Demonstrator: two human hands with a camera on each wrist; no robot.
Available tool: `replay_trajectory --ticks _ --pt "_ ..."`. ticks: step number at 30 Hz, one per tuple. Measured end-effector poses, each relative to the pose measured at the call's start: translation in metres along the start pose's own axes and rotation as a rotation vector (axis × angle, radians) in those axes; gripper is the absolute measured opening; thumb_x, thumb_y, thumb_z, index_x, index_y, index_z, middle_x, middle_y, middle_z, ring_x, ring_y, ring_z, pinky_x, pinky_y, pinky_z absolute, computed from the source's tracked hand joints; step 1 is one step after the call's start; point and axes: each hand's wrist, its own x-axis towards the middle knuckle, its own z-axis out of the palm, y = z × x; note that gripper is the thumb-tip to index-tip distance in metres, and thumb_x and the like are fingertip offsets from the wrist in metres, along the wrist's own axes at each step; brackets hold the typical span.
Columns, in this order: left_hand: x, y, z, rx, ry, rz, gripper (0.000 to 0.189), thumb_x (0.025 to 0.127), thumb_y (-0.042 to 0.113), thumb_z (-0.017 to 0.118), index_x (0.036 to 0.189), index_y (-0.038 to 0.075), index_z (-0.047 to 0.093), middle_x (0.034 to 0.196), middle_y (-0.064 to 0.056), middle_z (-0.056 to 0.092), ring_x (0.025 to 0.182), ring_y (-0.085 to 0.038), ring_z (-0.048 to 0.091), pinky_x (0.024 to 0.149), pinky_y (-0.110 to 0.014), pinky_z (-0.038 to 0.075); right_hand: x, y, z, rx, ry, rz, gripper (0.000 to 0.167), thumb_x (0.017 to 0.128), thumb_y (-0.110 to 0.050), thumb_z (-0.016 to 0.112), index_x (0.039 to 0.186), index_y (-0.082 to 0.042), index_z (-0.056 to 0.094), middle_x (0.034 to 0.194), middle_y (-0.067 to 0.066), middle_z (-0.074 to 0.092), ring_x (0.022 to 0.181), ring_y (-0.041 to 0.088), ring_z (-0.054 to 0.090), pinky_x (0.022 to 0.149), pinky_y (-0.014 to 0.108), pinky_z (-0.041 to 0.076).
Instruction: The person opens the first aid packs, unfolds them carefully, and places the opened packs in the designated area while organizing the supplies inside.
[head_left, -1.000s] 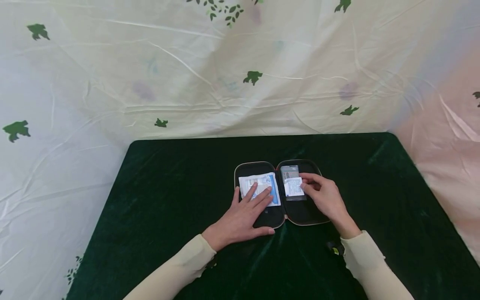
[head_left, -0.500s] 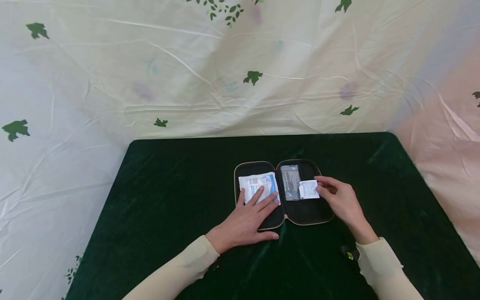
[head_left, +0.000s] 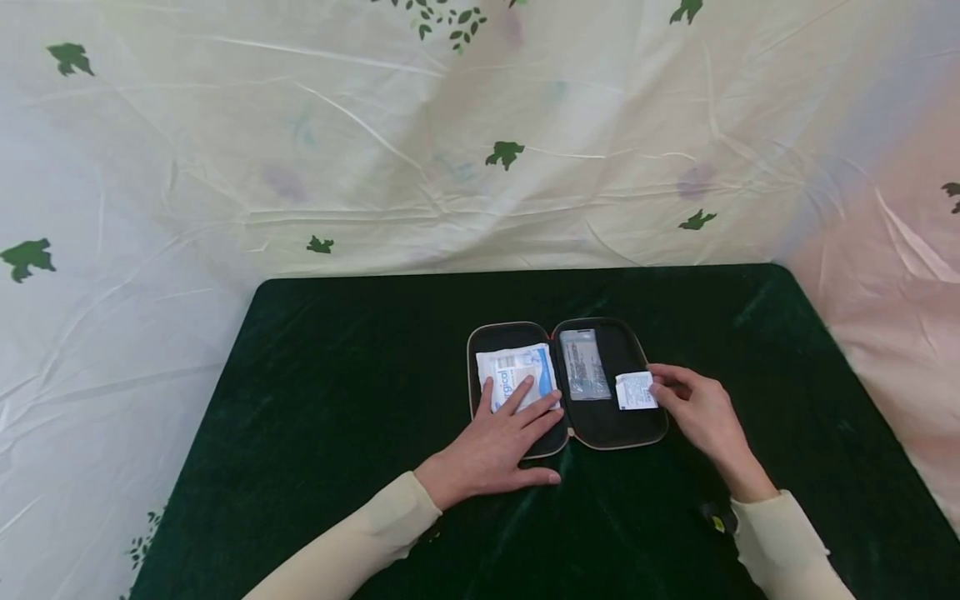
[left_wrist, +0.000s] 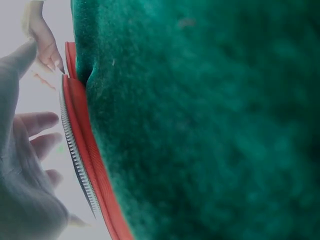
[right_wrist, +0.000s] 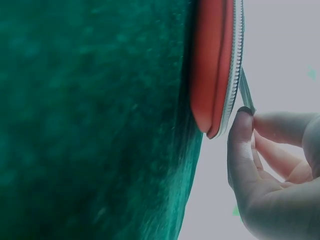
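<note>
A zip case (head_left: 626,435) with a black inside and red outside lies spread flat on the table, its zip teeth showing in both wrist views. In its left half is a white and blue packet (head_left: 517,367) with partly visible print ending in "rgical"; my left hand (head_left: 498,446) rests over its lower part, fingers spread and straight. The right half holds a clear printed sachet (head_left: 585,364). Beside that, my right hand (head_left: 701,417) pinches a small white printed packet (head_left: 635,391) by its right edge, between thumb and fingers, over the case's right side.
Dark green velvet cloth (head_left: 360,375) covers the table under the case. A pale curtain (head_left: 420,167) with green leaf and bird shapes hangs behind and at both sides. A small black device (head_left: 716,517) is at the right sleeve.
My right hand has drawn the small white packet rightward and slightly down, off the clear sachet, which now shows uncovered. My left hand has slid slightly right and down, baring more of its packet.
</note>
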Motion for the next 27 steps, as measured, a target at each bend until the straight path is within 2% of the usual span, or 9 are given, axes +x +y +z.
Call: replay_trajectory --ticks 13,23,27 --pt "0.0 0.001 0.002 0.024 -0.013 -0.002 0.083 0.097 0.079 0.038 0.162 0.028 0.036 0.173 0.008 0.013 0.159 -0.03 -0.001 0.117 -0.074 0.001 -0.011 0.008 -0.001 -0.07 0.024 -0.05 0.036 0.106 -0.019 0.061 0.138 -0.004 0.064 0.12 0.021 0.067 0.091 0.026 0.058 0.066 0.028 0.047" --pt "0.0 0.001 0.003 0.032 -0.02 0.0 0.082 0.097 0.08 0.037 0.161 0.029 0.038 0.173 0.007 0.012 0.159 -0.031 0.0 0.117 -0.074 0.001 -0.015 0.004 -0.003 -0.096 -0.048 -0.032 0.035 0.105 -0.018 0.061 0.137 -0.002 0.065 0.122 0.022 0.066 0.091 0.024 0.06 0.065 0.029 0.047" --pt "0.0 0.0 0.003 0.033 -0.022 0.001 0.082 0.097 0.08 0.036 0.161 0.029 0.038 0.173 0.007 0.012 0.159 -0.031 0.0 0.117 -0.075 0.001 -0.016 0.0 -0.002 -0.129 -0.052 -0.045 0.034 0.104 -0.016 0.062 0.135 0.0 0.066 0.117 0.021 0.067 0.082 0.021 0.058 0.061 0.029 0.046"
